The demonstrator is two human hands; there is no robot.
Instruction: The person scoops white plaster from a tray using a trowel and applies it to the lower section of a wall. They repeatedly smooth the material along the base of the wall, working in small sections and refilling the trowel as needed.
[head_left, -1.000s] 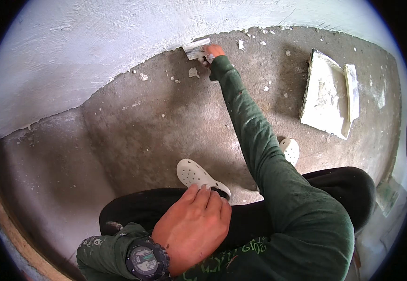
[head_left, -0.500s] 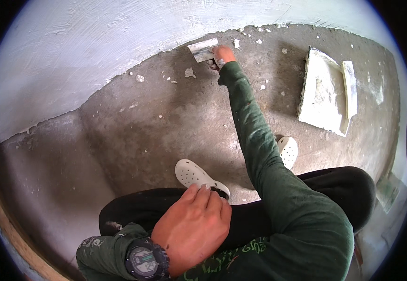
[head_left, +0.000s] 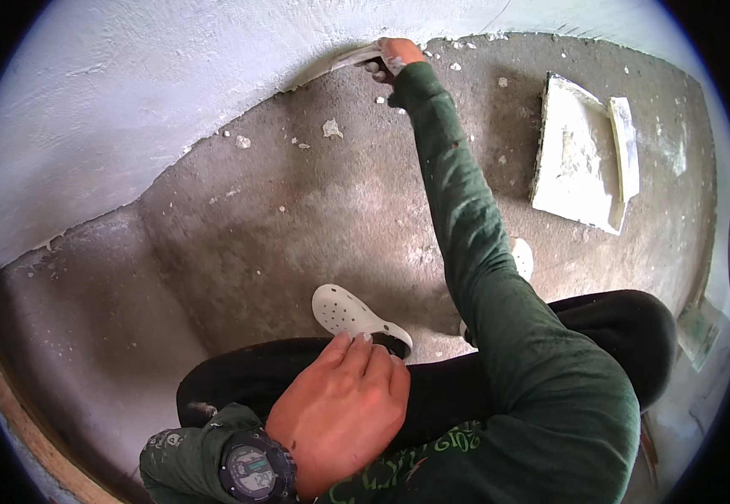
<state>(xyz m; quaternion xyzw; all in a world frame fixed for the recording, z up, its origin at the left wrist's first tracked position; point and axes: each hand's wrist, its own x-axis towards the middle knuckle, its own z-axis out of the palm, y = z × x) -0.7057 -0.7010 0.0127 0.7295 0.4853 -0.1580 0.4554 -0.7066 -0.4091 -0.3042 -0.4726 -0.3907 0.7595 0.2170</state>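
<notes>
My right hand (head_left: 399, 55), at the end of the outstretched arm, is closed around a wide putty knife (head_left: 357, 57) smeared with white plaster. Its blade is seen nearly edge-on against the base of the white plastered wall (head_left: 189, 67), where wall and floor meet. The handle is mostly hidden by the fingers. My left hand (head_left: 341, 412) lies palm down over my bent knee, fingers stretched out side by side, holding nothing. A black digital watch (head_left: 256, 469) is on that wrist.
A plaster-covered white board (head_left: 571, 160) lies on the concrete floor (head_left: 298, 202) at the right, a long pale strip (head_left: 624, 147) along its right edge. Plaster crumbs (head_left: 331, 128) dot the floor near the wall. My white clog (head_left: 352, 315) stands below my knee.
My right hand has moved the putty knife up and away to the wall's base, its blade tilting from face-on to nearly edge-on. My left hand stays on the knee.
</notes>
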